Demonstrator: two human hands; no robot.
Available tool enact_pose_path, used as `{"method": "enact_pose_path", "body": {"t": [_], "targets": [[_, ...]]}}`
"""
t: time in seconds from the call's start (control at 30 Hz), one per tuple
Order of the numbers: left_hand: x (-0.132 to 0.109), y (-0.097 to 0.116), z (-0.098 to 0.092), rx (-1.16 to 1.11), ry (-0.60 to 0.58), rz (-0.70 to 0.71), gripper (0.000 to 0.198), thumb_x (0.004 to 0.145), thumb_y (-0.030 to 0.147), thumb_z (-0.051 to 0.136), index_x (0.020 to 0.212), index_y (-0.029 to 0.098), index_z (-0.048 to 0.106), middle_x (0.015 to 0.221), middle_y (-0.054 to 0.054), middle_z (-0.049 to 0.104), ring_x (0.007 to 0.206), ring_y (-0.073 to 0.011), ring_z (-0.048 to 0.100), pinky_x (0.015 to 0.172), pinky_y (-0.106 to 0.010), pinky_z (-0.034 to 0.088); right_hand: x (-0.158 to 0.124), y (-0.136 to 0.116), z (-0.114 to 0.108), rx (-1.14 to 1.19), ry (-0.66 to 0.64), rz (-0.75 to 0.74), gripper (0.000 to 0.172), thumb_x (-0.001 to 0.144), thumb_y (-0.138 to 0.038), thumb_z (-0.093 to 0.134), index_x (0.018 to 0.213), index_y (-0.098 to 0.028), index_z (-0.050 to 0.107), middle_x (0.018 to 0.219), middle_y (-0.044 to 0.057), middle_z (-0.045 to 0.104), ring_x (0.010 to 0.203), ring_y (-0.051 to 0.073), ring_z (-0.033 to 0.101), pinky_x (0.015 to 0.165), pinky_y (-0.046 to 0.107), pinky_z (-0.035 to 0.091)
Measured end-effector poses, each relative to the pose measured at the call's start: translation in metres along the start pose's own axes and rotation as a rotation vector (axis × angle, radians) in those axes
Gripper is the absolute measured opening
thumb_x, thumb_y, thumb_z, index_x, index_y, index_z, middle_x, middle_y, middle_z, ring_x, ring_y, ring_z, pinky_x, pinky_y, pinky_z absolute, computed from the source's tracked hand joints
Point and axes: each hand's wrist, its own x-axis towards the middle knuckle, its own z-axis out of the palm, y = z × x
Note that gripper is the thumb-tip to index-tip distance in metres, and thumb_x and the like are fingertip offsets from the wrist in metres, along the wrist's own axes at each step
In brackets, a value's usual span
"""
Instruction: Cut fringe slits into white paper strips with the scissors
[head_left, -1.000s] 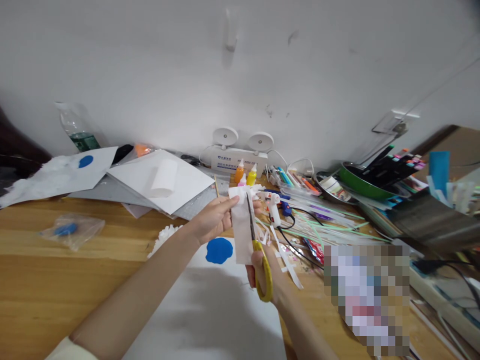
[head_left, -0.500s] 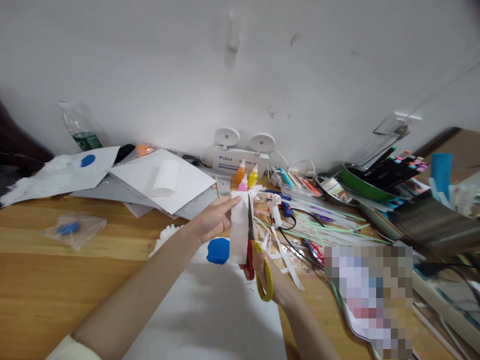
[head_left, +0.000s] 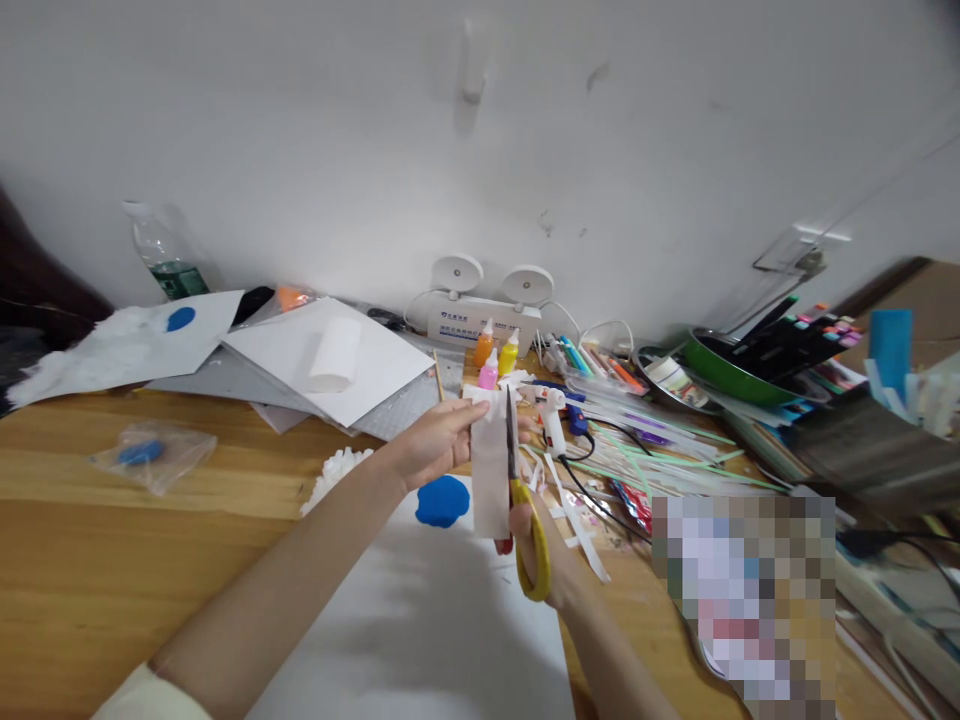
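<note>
My left hand [head_left: 435,440] pinches the upper left edge of a white paper strip [head_left: 490,470], which it holds upright. My right hand [head_left: 536,550] grips a pair of scissors [head_left: 534,590] with yellow and red handles. The blades point away from me and lie along the right edge of the strip; the red handle is mostly hidden behind the paper. Beneath both hands a white sheet [head_left: 420,630] lies on the table, with a blue patch [head_left: 442,501] near its far edge. White crumpled material [head_left: 334,475] sits left of the sheet.
Behind my hands stand small orange [head_left: 484,348], yellow [head_left: 509,354] and pink [head_left: 488,370] bottles. A hot glue gun [head_left: 553,425] with its cord lies to the right, among cut strips [head_left: 581,525]. A plastic bag [head_left: 165,458] is at left, a green bowl [head_left: 724,370] at far right.
The paper strip has shifted slightly right, and the scissors' red handle is now more hidden behind it. The blades look closer together. The whole view has moved a little.
</note>
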Motion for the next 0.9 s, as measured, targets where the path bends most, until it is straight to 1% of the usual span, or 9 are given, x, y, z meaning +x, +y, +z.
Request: {"method": "enact_pose_path", "body": {"t": [0.1,0.23,0.33,0.47,0.63,0.7,0.8,0.9], "targets": [[0.000,0.000,-0.001,-0.006,0.001,-0.006,0.031,0.086,0.016,0.037,0.104,0.006,0.060,0.095,-0.017,0.067,0.092,-0.0218,0.061,0.085,-0.036,0.044,0.004,0.010,0.004,0.065,0.003,-0.030,0.071,0.067,-0.080,0.016,0.075,-0.017,0.049,0.053,-0.002,0.043,0.042,0.010,0.041,0.040,0.020,0.040],[0.000,0.001,-0.001,0.010,0.009,-0.013,0.031,0.086,0.017,0.037,0.101,0.004,0.061,0.095,-0.017,0.067,0.093,-0.0215,0.061,0.085,-0.034,0.044,0.006,0.015,0.006,0.089,0.038,-0.022,0.071,0.065,-0.081,0.016,0.068,-0.017,0.047,0.054,-0.001,0.044,0.040,0.009,0.040,0.036,0.019,0.038],[-0.001,0.001,0.000,0.011,0.006,-0.018,0.031,0.085,0.017,0.038,0.103,0.005,0.060,0.095,-0.016,0.067,0.094,-0.0214,0.061,0.087,-0.034,0.042,0.005,0.014,0.006,0.058,0.052,0.009,0.070,0.064,-0.082,0.015,0.065,-0.018,0.045,0.050,-0.001,0.043,0.037,0.008,0.040,0.032,0.019,0.035],[-0.001,0.002,-0.001,-0.006,-0.001,-0.021,0.033,0.086,0.017,0.037,0.107,0.005,0.058,0.098,-0.018,0.066,0.095,-0.0225,0.060,0.088,-0.037,0.042,0.002,0.009,0.005,0.057,0.062,0.051,0.069,0.062,-0.083,0.016,0.060,-0.020,0.042,0.038,-0.004,0.038,0.030,0.008,0.038,0.029,0.018,0.031],[-0.001,0.002,-0.001,0.003,0.014,-0.021,0.033,0.086,0.017,0.036,0.104,0.003,0.060,0.099,-0.019,0.065,0.095,-0.0238,0.060,0.089,-0.039,0.041,0.001,0.000,0.003,0.075,0.059,0.051,0.067,0.060,-0.084,0.015,0.055,-0.021,0.037,0.034,-0.003,0.039,0.031,0.009,0.040,0.029,0.019,0.031],[-0.001,0.002,-0.001,0.007,0.022,-0.021,0.032,0.086,0.017,0.036,0.103,0.003,0.060,0.100,-0.020,0.065,0.094,-0.0239,0.061,0.088,-0.039,0.042,0.002,-0.001,0.004,0.103,0.049,0.062,0.067,0.058,-0.085,0.017,0.055,-0.022,0.037,0.033,-0.004,0.037,0.029,0.009,0.038,0.028,0.019,0.031],[-0.001,0.003,0.000,0.003,0.029,-0.022,0.032,0.086,0.016,0.036,0.103,0.003,0.059,0.102,-0.020,0.064,0.093,-0.0239,0.061,0.087,-0.039,0.043,0.003,0.004,0.005,0.188,0.029,0.076,0.066,0.057,-0.086,0.021,0.057,-0.021,0.037,0.031,-0.007,0.033,0.025,0.006,0.031,0.025,0.018,0.027],[-0.001,0.003,-0.001,-0.010,0.023,-0.023,0.032,0.086,0.016,0.035,0.103,0.003,0.059,0.103,-0.020,0.063,0.093,-0.0237,0.061,0.088,-0.038,0.042,0.003,0.011,0.008,0.235,0.014,0.093,0.065,0.058,-0.085,0.024,0.058,-0.021,0.037,0.031,-0.009,0.032,0.023,0.006,0.029,0.024,0.017,0.024]]}}
